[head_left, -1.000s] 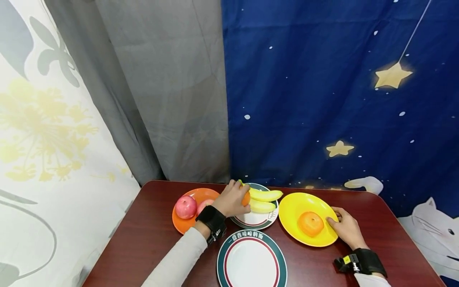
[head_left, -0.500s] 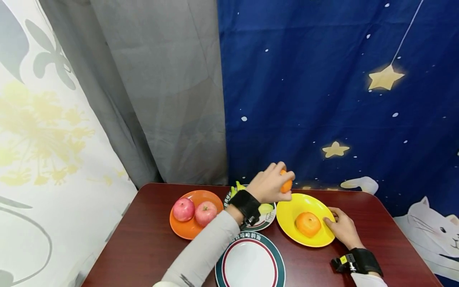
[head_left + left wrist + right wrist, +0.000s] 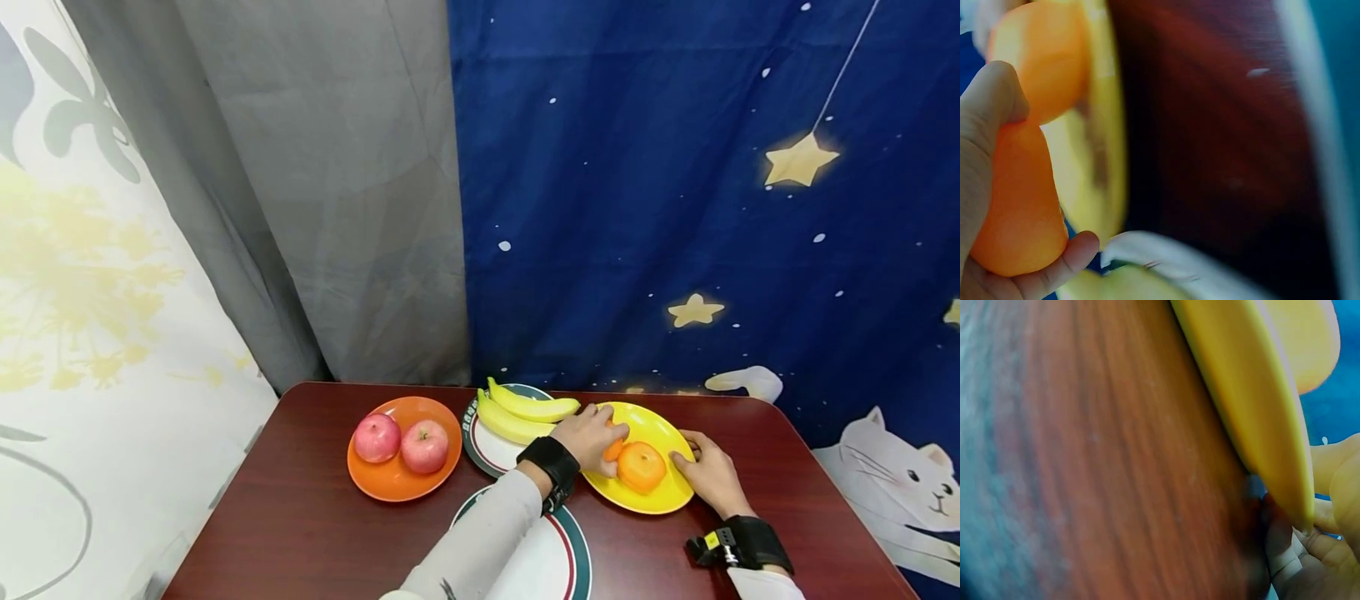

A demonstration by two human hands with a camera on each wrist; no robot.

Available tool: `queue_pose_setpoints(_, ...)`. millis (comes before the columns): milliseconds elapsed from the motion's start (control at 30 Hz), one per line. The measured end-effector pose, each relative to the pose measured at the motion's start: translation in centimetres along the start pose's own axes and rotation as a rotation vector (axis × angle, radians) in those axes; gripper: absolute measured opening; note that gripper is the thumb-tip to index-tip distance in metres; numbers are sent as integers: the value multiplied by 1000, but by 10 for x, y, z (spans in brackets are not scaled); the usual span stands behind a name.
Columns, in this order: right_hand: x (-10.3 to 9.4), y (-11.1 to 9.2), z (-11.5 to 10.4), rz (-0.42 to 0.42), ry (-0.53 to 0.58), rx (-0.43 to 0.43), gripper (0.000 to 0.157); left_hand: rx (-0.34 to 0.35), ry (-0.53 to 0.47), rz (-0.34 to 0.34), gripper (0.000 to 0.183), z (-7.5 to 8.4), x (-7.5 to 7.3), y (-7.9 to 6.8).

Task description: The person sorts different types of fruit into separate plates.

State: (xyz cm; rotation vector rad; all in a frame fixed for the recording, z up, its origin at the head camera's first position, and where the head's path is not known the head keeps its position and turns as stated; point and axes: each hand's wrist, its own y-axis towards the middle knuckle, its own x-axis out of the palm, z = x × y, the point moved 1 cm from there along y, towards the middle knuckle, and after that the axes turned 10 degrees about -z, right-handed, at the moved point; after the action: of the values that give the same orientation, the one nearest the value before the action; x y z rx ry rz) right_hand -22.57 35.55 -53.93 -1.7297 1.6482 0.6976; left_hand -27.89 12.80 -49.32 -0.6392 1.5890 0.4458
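My left hand [image 3: 592,437] grips an orange [image 3: 1019,206] between thumb and fingers, over the left part of the yellow plate [image 3: 660,429]. Right beside it on that plate sits a second orange [image 3: 641,467], which also shows beyond my thumb in the left wrist view. My right hand [image 3: 712,475] pinches the plate's right rim, thumb on top and fingers beneath; the right wrist view shows the fingers [image 3: 1282,550] at the plate's edge.
Two bananas [image 3: 517,412] lie on a green-rimmed white plate [image 3: 487,446] behind my left wrist. Two apples [image 3: 424,446] are on an orange plate [image 3: 397,490] at the left. Another green-rimmed plate [image 3: 551,558] stands in front, partly under my left sleeve.
My left hand has carried the orange from over the banana plate up and rightward, then down to the yellow plate. The right hand keeps its hold on the rim.
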Motion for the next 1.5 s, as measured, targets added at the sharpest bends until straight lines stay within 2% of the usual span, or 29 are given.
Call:
queue_pose_setpoints(167,2,0,-2,33,-1,-18,53,56,-31,-32,45,11,8,-1)
queue_pose_setpoints(400,4,1,0,51,-8,-26,52,37,-54,-57,49,13,8,-7)
queue_pose_setpoints(500,4,2,0,43,-2,-23,53,27,-62,-71,57,11,7,-10)
queue_pose_setpoints(633,1,5,-1,15,-9,-43,54,-1,-77,-92,77,3,6,-11)
queue_pose_setpoints(700,-3,6,-2,-4,-41,-56,52,-6,-84,-71,82,-5,1,-13)
queue_pose_setpoints(800,-14,9,-9,-1,-119,-94,50,8,-103,28,82,-21,-16,-24)
queue_pose_setpoints(867,-22,11,-18,41,-181,-120,47,25,-120,120,78,-35,-31,-38)
queue_pose_setpoints(967,-31,14,-40,127,-239,-163,42,45,-170,252,70,-57,-50,-68)
queue_pose_setpoints(1067,-31,20,-73,150,-242,-232,39,28,-252,325,62,-80,-60,-107)
queue_pose_setpoints(1133,-26,25,-97,130,-234,-299,38,-5,-318,354,57,-91,-59,-136)
queue_pose_setpoints(1200,-19,30,-119,98,-239,-357,38,-34,-389,371,52,-97,-52,-164)
queue_pose_setpoints(1300,-5,39,-149,49,-257,-425,38,-80,-472,388,45,-98,-33,-198)
queue_pose_setpoints(1400,10,48,-173,-1,-278,-465,39,-129,-557,357,41,-89,-8,-224)
queue_pose_setpoints(1500,30,58,-191,-40,-285,-501,40,-200,-644,293,38,-78,16,-239)
